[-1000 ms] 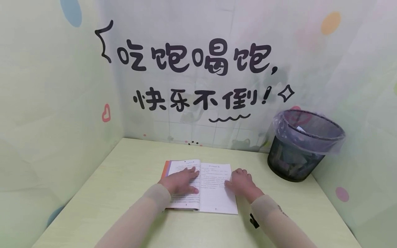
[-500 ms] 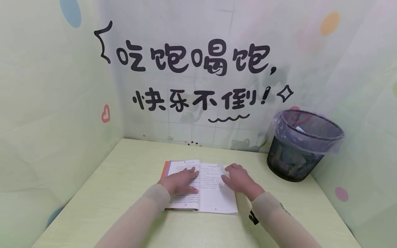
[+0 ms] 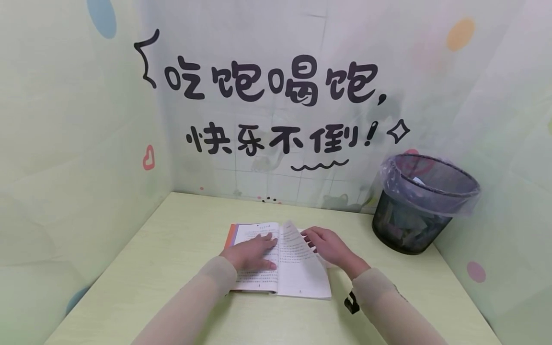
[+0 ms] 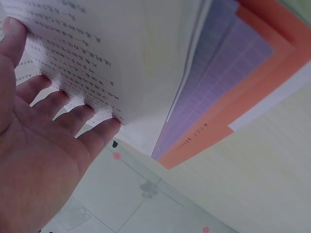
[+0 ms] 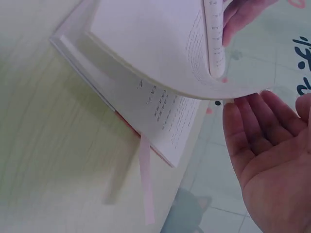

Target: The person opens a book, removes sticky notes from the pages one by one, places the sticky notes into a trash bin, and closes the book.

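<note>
An open book (image 3: 304,282) lies on the table with printed text on its pages. My left hand (image 3: 251,254) rests on the left page, fingers spread toward the spine. On the right side, some pages (image 3: 297,247) stand lifted at the far corner and curve toward the spine. My right hand (image 3: 331,247) is at their outer edge; in the right wrist view its extended fingers (image 5: 265,121) touch the underside of the curved pages, while the thumb stays apart. An orange and purple cover (image 4: 243,102) shows beyond the left page.
A pale ribbon (image 5: 146,182) hangs from the book onto the table (image 3: 142,268). At the back right stands a black mesh bin (image 3: 409,225) with a plastic liner and scraps inside. Printed wall sheets (image 3: 258,187) enclose the table at the back and sides.
My right hand has moved from the book's right edge to the far corner and inward, and pages there have lifted toward the spine. The left hand has stayed in place.
</note>
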### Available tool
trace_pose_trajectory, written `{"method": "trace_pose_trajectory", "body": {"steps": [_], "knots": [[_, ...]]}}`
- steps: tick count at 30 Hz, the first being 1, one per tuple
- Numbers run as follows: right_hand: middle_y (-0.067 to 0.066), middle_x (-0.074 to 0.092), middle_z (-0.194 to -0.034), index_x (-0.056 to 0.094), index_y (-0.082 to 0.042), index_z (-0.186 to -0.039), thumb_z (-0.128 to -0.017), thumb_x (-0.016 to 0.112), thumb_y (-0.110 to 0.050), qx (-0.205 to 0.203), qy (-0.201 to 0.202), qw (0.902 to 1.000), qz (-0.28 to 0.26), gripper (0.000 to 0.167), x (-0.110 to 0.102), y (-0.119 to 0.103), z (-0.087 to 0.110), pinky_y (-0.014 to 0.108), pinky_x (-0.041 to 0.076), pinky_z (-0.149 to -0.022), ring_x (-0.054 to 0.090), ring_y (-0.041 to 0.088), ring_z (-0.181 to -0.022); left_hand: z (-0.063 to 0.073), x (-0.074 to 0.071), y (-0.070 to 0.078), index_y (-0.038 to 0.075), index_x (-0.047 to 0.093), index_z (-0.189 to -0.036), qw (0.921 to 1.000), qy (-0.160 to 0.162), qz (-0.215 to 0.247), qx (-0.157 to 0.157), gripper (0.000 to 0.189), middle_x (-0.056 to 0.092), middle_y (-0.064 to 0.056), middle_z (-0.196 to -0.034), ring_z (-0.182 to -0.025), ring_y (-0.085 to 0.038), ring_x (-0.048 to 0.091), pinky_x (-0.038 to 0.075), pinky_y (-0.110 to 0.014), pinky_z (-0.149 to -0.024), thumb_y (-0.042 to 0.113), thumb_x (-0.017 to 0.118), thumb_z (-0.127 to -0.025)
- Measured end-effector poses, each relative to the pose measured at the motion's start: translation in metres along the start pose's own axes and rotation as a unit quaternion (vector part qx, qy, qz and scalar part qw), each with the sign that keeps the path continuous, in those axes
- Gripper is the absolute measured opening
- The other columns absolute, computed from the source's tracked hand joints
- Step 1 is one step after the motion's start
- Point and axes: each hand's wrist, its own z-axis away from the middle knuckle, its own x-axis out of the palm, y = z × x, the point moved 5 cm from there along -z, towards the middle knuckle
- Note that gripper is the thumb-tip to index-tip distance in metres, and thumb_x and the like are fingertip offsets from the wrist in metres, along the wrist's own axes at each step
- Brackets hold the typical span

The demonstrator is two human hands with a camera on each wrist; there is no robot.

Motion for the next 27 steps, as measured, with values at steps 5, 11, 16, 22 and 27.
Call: {"method": "trace_pose_trajectory", "body": {"steps": [5, 11, 16, 22, 27], "knots": [[0.013, 0.079, -0.12, 0.072, -0.003, -0.136, -0.113, 0.052, -0.009, 0.006, -0.011, 0.9996, -0.027, 0.031, -0.002, 0.006, -0.002, 0.043, 0.067, -0.09, 0.075, 0.021, -0.1, 0.001, -0.001, 0.001, 0.024, 0.041, -0.171, 1.0, 0.001, 0.005, 0.004, 0.087, 0.028, -0.002, -0.183, -0.171, -0.036, 0.024, 0.028, -0.058, -0.137, 0.051, 0.08, -0.098], [0.01, 0.076, -0.109, 0.073, -0.001, -0.13, -0.108, 0.054, -0.001, -0.013, -0.059, 0.9981, -0.009, 0.029, -0.002, 0.011, -0.001, 0.038, 0.065, -0.076, 0.07, 0.018, -0.084, 0.002, -0.002, 0.001, 0.02, 0.041, -0.171, 0.9999, 0.001, 0.007, 0.015, 0.087, 0.028, -0.005, -0.183, -0.171, -0.037, 0.024, 0.026, -0.057, -0.138, 0.05, 0.079, -0.099], [0.007, 0.077, -0.117, 0.072, -0.004, -0.133, -0.101, 0.065, -0.003, -0.04, -0.08, 0.9954, 0.033, 0.033, 0.009, 0.011, 0.002, 0.041, 0.061, -0.09, 0.07, 0.02, -0.101, 0.005, -0.004, 0.002, 0.019, 0.042, -0.171, 0.9998, 0.003, 0.01, 0.018, 0.088, 0.028, -0.006, -0.183, -0.17, -0.038, 0.024, 0.026, -0.057, -0.138, 0.049, 0.08, -0.098], [0.016, 0.067, -0.148, 0.058, -0.003, -0.149, -0.101, 0.077, -0.02, -0.1, -0.114, 0.9876, 0.041, 0.055, 0.032, 0.0, 0.009, 0.066, 0.045, -0.123, 0.061, 0.038, -0.141, 0.002, -0.002, 0.0, 0.02, 0.042, -0.171, 0.9998, 0.005, 0.009, 0.019, 0.086, 0.028, -0.005, -0.183, -0.17, -0.037, 0.024, 0.026, -0.058, -0.138, 0.049, 0.08, -0.099], [0.014, 0.037, -0.178, 0.03, -0.014, -0.175, -0.093, 0.082, -0.04, -0.078, -0.153, 0.9828, 0.068, 0.1, 0.047, -0.003, 0.012, 0.068, 0.027, -0.134, 0.032, 0.042, -0.167, 0.004, -0.003, 0.001, 0.021, 0.044, -0.17, 0.9995, 0.016, -0.004, 0.029, 0.085, 0.031, -0.007, -0.182, -0.168, -0.04, 0.029, 0.029, -0.06, -0.136, 0.049, 0.08, -0.098]]}}
